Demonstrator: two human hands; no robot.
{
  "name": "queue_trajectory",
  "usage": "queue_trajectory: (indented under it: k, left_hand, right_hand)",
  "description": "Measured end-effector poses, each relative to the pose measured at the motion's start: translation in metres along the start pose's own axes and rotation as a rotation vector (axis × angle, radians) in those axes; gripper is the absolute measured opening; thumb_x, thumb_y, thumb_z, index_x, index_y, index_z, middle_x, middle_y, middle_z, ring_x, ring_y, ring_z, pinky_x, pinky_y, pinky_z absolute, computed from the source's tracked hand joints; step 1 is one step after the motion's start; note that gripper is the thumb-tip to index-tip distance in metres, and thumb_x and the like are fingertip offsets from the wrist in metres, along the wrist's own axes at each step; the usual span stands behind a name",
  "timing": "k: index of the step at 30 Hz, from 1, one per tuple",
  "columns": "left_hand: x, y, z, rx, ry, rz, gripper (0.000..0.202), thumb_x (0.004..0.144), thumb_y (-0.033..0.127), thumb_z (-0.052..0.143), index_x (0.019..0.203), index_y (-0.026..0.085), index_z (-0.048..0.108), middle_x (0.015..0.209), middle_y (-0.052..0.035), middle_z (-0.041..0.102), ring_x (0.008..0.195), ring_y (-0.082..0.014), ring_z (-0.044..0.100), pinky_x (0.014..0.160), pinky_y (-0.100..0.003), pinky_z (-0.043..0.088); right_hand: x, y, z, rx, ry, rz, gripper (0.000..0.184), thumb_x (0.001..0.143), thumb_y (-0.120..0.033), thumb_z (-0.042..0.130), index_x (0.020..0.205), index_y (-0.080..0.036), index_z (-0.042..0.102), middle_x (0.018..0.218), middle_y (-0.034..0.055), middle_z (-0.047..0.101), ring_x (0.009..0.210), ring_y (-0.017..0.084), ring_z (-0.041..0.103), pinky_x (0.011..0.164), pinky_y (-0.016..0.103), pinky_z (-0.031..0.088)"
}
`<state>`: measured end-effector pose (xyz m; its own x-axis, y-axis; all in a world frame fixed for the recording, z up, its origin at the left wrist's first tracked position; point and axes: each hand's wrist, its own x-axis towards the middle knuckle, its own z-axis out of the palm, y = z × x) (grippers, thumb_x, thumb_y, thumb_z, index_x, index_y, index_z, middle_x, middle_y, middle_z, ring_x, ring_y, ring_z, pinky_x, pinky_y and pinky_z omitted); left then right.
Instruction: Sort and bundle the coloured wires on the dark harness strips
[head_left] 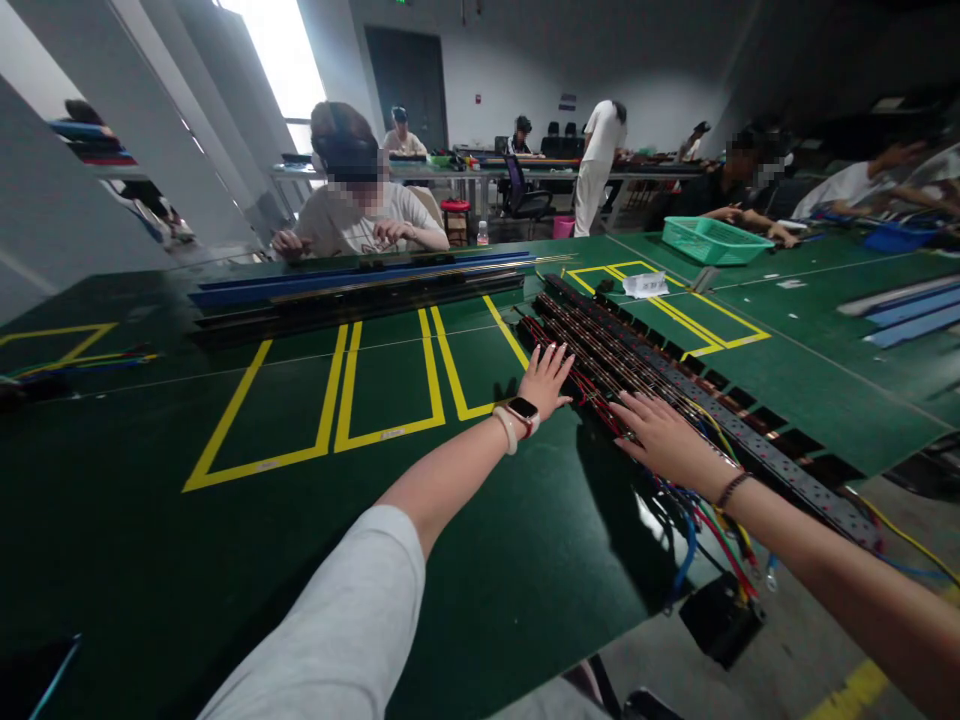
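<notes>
A long black perforated rail assembly (pixel 675 370) with red and dark wires along it lies slanted across the green table (pixel 300 540). My left hand (pixel 546 378), with a watch on the wrist, rests palm down with fingers spread on the wires at the assembly's near side. My right hand (pixel 660 432) lies flat and open on the wires a little nearer to me, with a beaded bracelet on the wrist. Neither hand grips anything. Loose coloured wire ends (pixel 712 530) hang off the table edge below my right arm.
Yellow tape rectangles (pixel 390 400) mark the table. A stack of long blue and black rails (pixel 352 285) lies at the far side, with a seated person behind it. A green basket (pixel 711 240) and a small white packet (pixel 645 284) are to the right. Other people work at tables beyond.
</notes>
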<state>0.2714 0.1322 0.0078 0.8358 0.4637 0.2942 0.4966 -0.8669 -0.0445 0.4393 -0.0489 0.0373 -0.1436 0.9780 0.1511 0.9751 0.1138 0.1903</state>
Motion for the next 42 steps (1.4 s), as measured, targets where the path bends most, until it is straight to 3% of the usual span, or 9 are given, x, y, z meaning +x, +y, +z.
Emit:
queue_trajectory:
  k: [5,8,13,17,21,26,35,39,42]
  left_hand:
    - [-0.079,-0.014,-0.013,-0.053,0.017,-0.163,0.074,0.086,0.045,0.045,0.147,0.016,0.015,0.155,-0.0122,0.007,0.142,-0.0292,0.001,0.113,-0.051,0.000]
    - [-0.129,-0.028,-0.029,-0.072,-0.002,-0.220,0.069,0.088,0.041,0.043,0.147,0.020,0.014,0.155,-0.0103,0.006,0.142,-0.0270,0.001,0.114,-0.052,0.005]
    - [-0.203,-0.048,-0.053,-0.104,-0.033,-0.300,0.063,0.091,0.038,0.036,0.147,0.023,0.011,0.155,-0.0089,0.005,0.142,-0.0260,0.003,0.113,-0.053,0.012]
    - [-0.241,-0.063,-0.058,-0.121,-0.033,-0.380,0.063,0.091,0.041,0.035,0.147,0.023,0.011,0.155,-0.0097,0.005,0.142,-0.0275,0.006,0.112,-0.055,0.017]
    - [-0.258,-0.075,-0.055,-0.150,-0.053,-0.444,0.064,0.091,0.046,0.033,0.147,0.024,0.011,0.155,-0.0100,0.005,0.141,-0.0290,0.009,0.110,-0.057,0.022]
    - [-0.261,-0.081,-0.053,-0.170,-0.108,-0.478,0.066,0.090,0.051,0.031,0.147,0.021,0.017,0.154,-0.0127,0.011,0.140,-0.0304,0.013,0.109,-0.057,0.024]
    - [-0.263,-0.077,-0.051,-0.178,-0.035,-0.458,0.060,0.091,0.048,0.029,0.144,0.019,0.026,0.152,-0.0131,0.019,0.140,-0.0293,0.014,0.109,-0.057,0.024]
    - [-0.263,-0.077,-0.056,-0.189,-0.052,-0.476,0.059,0.091,0.048,0.029,0.143,0.018,0.028,0.152,-0.0130,0.020,0.140,-0.0282,0.014,0.111,-0.054,0.023]
    - [-0.262,-0.077,-0.058,-0.202,-0.068,-0.484,0.059,0.091,0.048,0.029,0.142,0.018,0.030,0.152,-0.0125,0.021,0.140,-0.0283,0.015,0.111,-0.054,0.023]
  right_hand:
    - [0.054,-0.038,0.016,-0.074,0.045,-0.139,0.054,0.089,-0.027,0.042,0.140,-0.012,0.036,0.151,0.0118,0.023,0.137,0.033,0.023,0.111,0.051,0.019]
    - [0.078,-0.047,0.028,-0.095,0.051,-0.192,0.054,0.086,-0.016,0.039,0.139,-0.009,0.038,0.149,0.0117,0.028,0.136,0.033,0.023,0.112,0.051,0.018]
    - [0.098,-0.038,0.044,-0.115,0.033,-0.167,0.058,0.079,-0.007,0.037,0.137,-0.006,0.041,0.145,0.0132,0.036,0.134,0.031,0.030,0.111,0.050,0.021]
    - [0.098,-0.026,0.049,-0.119,0.062,-0.123,0.057,0.082,-0.009,0.035,0.138,-0.007,0.040,0.145,0.0137,0.036,0.133,0.032,0.031,0.111,0.054,0.019]
    - [0.097,-0.020,0.050,-0.127,0.076,-0.115,0.056,0.082,-0.011,0.036,0.138,-0.009,0.041,0.146,0.0117,0.035,0.132,0.033,0.033,0.111,0.056,0.016]
    - [0.105,-0.008,0.054,-0.188,0.038,-0.084,0.053,0.085,-0.014,0.033,0.138,-0.011,0.041,0.147,0.0100,0.034,0.129,0.036,0.035,0.106,0.062,0.016]
    - [0.111,0.024,0.061,-0.247,-0.017,0.011,0.053,0.089,-0.020,0.030,0.141,-0.018,0.037,0.149,0.0036,0.029,0.130,0.037,0.032,0.105,0.063,0.012]
    - [0.113,0.038,0.069,-0.239,0.017,0.027,0.051,0.091,-0.026,0.026,0.140,-0.016,0.038,0.148,0.0046,0.031,0.129,0.034,0.034,0.107,0.055,0.016]
    - [0.109,0.037,0.072,-0.219,0.115,0.074,0.057,0.092,-0.036,0.029,0.143,-0.011,0.030,0.149,0.0099,0.030,0.130,0.031,0.034,0.109,0.048,0.019]
